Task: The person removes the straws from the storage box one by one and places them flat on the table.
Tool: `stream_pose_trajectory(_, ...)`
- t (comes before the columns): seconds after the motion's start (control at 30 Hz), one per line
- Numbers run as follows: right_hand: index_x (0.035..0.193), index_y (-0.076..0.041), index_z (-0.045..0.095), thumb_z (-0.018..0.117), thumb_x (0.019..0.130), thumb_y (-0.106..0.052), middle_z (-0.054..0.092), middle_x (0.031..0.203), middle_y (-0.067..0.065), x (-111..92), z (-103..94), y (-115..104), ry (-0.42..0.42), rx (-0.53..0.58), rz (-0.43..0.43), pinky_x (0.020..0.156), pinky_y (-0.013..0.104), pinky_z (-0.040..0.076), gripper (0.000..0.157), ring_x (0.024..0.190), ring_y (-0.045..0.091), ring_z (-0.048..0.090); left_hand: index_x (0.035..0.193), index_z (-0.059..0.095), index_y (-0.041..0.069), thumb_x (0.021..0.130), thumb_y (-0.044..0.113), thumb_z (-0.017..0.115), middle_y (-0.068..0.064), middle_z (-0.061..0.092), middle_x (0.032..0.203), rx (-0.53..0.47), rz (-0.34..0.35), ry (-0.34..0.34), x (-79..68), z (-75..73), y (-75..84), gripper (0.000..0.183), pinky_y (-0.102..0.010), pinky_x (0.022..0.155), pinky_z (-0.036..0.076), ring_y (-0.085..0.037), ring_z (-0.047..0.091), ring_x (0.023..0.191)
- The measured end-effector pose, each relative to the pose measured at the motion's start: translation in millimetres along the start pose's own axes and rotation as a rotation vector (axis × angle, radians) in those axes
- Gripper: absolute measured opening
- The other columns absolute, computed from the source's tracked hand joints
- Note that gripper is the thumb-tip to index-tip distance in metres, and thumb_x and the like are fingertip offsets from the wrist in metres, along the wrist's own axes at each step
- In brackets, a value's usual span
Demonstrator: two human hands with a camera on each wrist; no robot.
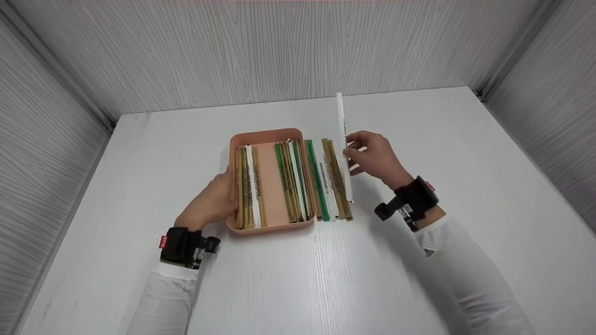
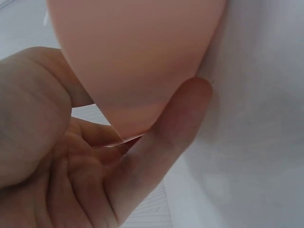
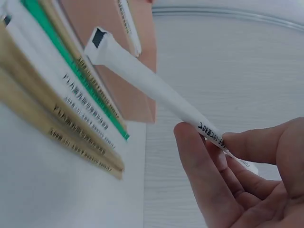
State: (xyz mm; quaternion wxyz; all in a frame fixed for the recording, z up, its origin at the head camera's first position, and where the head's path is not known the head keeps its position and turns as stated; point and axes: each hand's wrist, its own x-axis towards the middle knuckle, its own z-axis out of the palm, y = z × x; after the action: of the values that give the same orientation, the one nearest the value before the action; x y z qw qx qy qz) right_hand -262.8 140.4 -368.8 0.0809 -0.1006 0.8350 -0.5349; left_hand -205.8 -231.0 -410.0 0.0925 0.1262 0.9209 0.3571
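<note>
In the head view, my left hand [image 1: 212, 200] grips the left wall of a pink tray [image 1: 271, 228]. The left wrist view shows the thumb and fingers around the tray's outer corner [image 2: 137, 61]. With thumb and fingers, my right hand [image 1: 376, 156] pinches a white paper-wrapped straw [image 1: 342, 114], held above the table right of the tray. Printed letters run along its wrapper. Under and left of it lie a green straw [image 1: 318, 181], a white straw [image 1: 327, 179] and brown straws [image 1: 336, 177], side by side against the tray.
Inside the tray, several wrapped straws, brown with a white one [image 1: 254, 181], line the left wall. Another group [image 1: 291, 181] in brown, green and white lines the right wall. The white table [image 1: 279, 288] meets a grey wood-grain panel [image 1: 205, 56] at the back.
</note>
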Motion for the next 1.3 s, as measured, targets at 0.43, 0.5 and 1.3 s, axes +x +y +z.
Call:
stream_pose_trajectory(0.43, 0.132, 0.011, 0.059, 0.060, 0.094, -0.007, 0.066, 0.106, 0.021, 4.4, -0.9, 42.5, -0.125, -0.204, 0.219, 0.067, 0.034, 0.062, 0.042, 0.073, 0.019, 0.070, 0.162, 0.013, -0.009, 0.093, 0.003, 0.069, -0.028, 0.055, 0.132, -0.014, -0.035, -0.017, -0.2, 2.7, -1.0, 0.090, -0.046, 0.092, 0.051, -0.034, 0.058, 0.108)
stream_pose_trajectory(0.5, 0.129, 0.011, 0.062, 0.060, 0.094, -0.008, 0.068, 0.104, 0.021, 3.2, 1.0, 43.5, -0.117, -0.273, 0.208, 0.064, 0.031, 0.061, 0.040, 0.069, 0.018, 0.070, 0.163, 0.010, -0.009, 0.093, 0.001, 0.068, -0.028, 0.053, 0.134, -0.020, -0.040, -0.020, 0.0, 2.9, 0.3, 0.091, -0.046, 0.092, 0.051, -0.035, 0.057, 0.110)
stream_pose_trajectory(1.3, 0.119, 0.010, 0.069, 0.060, 0.089, -0.005, 0.073, 0.099, 0.021, 1.1, 22.2, 39.4, -0.066, -0.475, 0.106, 0.063, 0.027, 0.050, 0.034, 0.068, 0.017, 0.067, 0.162, 0.001, -0.009, 0.092, -0.004, 0.066, -0.035, 0.038, 0.154, -0.028, -0.067, -0.032, 0.2, 3.7, 0.5, 0.096, -0.051, 0.109, 0.042, -0.039, 0.049, 0.128)
